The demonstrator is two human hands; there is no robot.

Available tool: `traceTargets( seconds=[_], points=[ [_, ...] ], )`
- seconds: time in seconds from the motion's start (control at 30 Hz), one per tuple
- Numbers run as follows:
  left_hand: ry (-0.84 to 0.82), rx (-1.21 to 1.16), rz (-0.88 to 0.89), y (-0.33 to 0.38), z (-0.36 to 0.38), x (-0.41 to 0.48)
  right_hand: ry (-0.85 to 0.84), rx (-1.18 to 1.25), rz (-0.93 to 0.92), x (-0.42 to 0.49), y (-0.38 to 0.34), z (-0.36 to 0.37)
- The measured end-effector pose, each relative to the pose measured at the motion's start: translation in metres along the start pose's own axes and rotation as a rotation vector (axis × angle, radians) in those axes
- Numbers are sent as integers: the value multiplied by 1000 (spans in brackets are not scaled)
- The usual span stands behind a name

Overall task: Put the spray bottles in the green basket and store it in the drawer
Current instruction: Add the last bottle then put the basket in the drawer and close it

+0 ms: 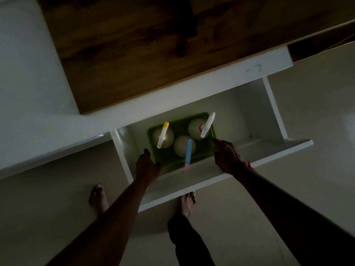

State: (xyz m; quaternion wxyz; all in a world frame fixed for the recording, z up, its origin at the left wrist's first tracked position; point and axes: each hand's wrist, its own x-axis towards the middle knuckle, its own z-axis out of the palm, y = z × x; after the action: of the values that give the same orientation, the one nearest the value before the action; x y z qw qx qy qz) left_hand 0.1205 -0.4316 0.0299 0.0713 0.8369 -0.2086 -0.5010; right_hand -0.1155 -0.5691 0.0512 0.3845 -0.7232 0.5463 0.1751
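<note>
A green basket sits inside the open white drawer, toward its left half. Three white spray bottles stand upright in it: one with a yellow-tipped nozzle at the left, one with a blue nozzle at the front middle, one with a white nozzle and red collar at the back right. My left hand holds the basket's front-left corner. My right hand grips the basket's right rim.
The drawer's front panel juts out over my bare feet on the pale floor. A dark wooden top lies above the white cabinet front. The right half of the drawer holds nothing. The scene is dim.
</note>
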Motion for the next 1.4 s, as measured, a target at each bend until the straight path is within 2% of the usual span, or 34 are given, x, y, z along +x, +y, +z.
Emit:
traceTargets(
  seconds=[0.1,0.2,0.3,0.37,0.47,0.57,0.7,0.87,0.93,0.97,1.03,1.1,1.17,1.27,1.4],
  points=[
    [21,10,19,-7,-7,-28,150,-158,-163,-40,-4,-3],
    [165,137,285,-10,-10,-75,259,-199,-190,-83,-12,-1],
    [313,343,574,-20,-9,-116,252,-160,-167,-118,-20,12],
    [268,450,632,-33,-5,-136,181,-166,-130,-132,-27,26],
    [118,610,565,-57,8,-161,122,-208,-69,-143,-40,51],
    [13,691,510,-75,19,-173,183,-244,17,-154,-59,64],
    [15,715,356,-66,20,-178,213,-110,137,-156,-75,90],
    [-11,656,223,-42,15,-188,213,-103,179,-147,-81,92],
    [45,635,254,-34,12,-191,215,-104,181,-148,-84,85],
    [9,620,296,-29,7,-194,208,-110,170,-147,-86,80],
    [48,518,407,-24,0,-196,174,-120,146,-145,-91,72],
    [72,517,421,-24,-1,-192,155,-125,136,-141,-94,65],
    [89,550,391,-35,-1,-186,155,-130,122,-137,-97,60],
    [-95,530,209,-41,5,-173,144,-139,98,-129,-102,55],
    [20,567,226,-28,-9,-163,114,-158,56,-116,-112,42]
  ],
)
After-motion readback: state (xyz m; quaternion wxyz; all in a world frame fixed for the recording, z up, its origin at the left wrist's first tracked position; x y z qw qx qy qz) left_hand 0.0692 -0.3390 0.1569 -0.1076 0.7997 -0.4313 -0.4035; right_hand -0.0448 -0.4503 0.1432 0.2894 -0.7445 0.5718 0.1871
